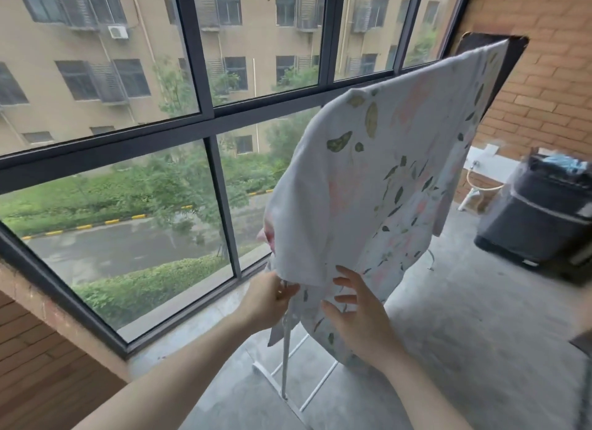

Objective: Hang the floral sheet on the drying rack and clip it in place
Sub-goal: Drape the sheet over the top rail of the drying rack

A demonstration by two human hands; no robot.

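Floral sheet [368, 179] is draped over the drying rack [290, 359], hanging toward the window side. My left hand [269, 301] pinches the lower hem near the rack's pole; right hand [355, 314] is spread flat against the cloth, holding nothing. Fabric looks light, limp and bunchy, so I'd grip along hems and corners, not mid-panel. No clips visible yet.
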